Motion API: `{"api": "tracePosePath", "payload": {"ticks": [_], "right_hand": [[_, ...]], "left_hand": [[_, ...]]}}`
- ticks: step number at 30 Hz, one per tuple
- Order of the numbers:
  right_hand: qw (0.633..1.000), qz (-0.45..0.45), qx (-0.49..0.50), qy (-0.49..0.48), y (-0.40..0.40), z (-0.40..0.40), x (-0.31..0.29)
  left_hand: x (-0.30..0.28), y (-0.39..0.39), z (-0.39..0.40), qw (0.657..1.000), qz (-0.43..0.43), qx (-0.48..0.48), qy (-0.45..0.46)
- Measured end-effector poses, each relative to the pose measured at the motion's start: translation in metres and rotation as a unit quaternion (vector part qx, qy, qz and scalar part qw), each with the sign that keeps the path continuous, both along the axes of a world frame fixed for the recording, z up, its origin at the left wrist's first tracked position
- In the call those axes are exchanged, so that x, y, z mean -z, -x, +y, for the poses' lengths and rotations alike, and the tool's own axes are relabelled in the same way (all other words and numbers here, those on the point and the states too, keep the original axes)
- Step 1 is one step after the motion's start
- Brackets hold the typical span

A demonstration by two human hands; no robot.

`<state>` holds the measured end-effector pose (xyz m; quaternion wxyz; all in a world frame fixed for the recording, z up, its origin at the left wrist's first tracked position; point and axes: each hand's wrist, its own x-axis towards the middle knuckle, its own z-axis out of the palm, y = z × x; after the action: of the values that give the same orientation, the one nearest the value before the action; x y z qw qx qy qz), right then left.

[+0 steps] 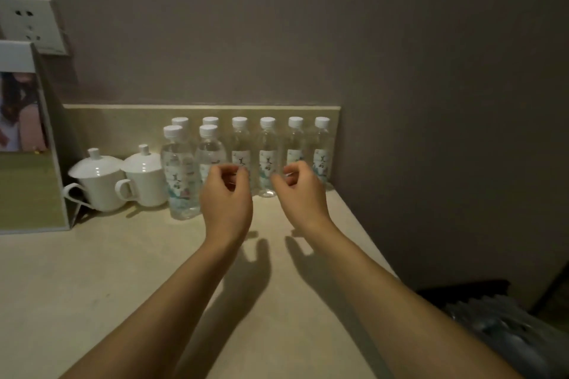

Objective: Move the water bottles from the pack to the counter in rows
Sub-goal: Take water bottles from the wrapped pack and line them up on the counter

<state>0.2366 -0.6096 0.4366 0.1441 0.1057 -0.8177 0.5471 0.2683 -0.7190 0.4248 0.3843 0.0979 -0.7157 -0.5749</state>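
Several clear water bottles with white caps stand on the beige counter (107, 271). A back row (267, 151) lines the low backsplash. In front of it at the left stand two more bottles (180, 172). My left hand (226, 197) hovers over the counter in front of the second front bottle (209, 151), fingers curled and holding nothing. Level with it to the right, my right hand (300, 191) is also empty with curled fingers. The plastic-wrapped pack (505, 326) lies low at the right, beyond the counter's edge, blurred and dark.
Two white lidded cups (101, 181) stand left of the bottles. A standing card holder (30, 148) with a photo occupies the far left, and a wall socket (29, 24) is above it. The counter's right edge (369, 234) runs diagonally beside the wall.
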Motion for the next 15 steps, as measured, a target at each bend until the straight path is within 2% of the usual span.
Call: {"api": "tracePosePath", "payload": {"ticks": [10,15], "right_hand": [[0.992,0.055,0.064,0.091,-0.046,0.248,-0.002],[0.984,0.06,0.126,0.111,-0.059,0.364,0.008]], "left_hand": [[-0.012,-0.018,0.244,0.991,-0.008,0.133,-0.031],[-0.013,-0.017,0.362,0.976,-0.008,0.217,0.017]]}}
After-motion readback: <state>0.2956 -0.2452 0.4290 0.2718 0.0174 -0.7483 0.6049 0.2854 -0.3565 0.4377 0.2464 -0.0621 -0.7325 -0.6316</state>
